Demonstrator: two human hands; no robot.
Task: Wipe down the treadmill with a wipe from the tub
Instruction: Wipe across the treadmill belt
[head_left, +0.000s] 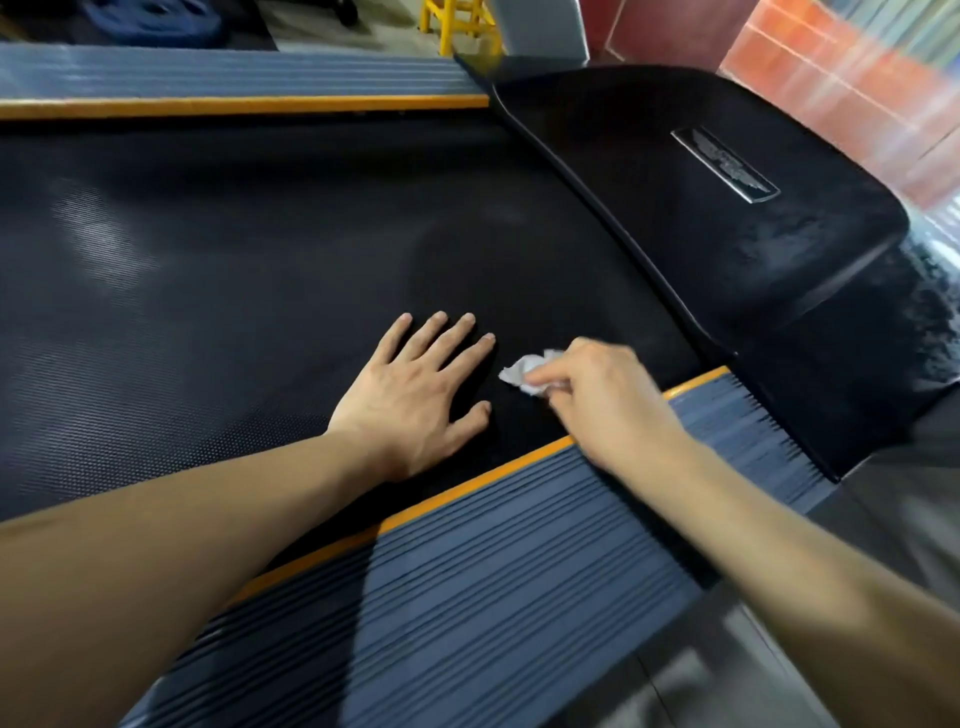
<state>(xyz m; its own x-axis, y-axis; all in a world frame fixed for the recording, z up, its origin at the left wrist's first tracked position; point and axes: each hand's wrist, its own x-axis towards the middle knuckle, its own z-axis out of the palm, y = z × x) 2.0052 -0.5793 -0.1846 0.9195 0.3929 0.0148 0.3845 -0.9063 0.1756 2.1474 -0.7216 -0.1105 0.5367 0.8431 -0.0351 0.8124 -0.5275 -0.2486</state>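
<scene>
Left hand (415, 400) flat on black belt (234, 249); right hand (597, 395) pinching wipe (524, 371)

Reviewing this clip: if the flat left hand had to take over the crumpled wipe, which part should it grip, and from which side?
Probably the loose white corner of the wipe, approached from the left across the belt. That end pokes out bare toward the left hand, while the right hand covers the rest.

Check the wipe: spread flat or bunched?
Bunched. The wipe is a crumpled white wad pinched in the right hand on the belt.
</scene>
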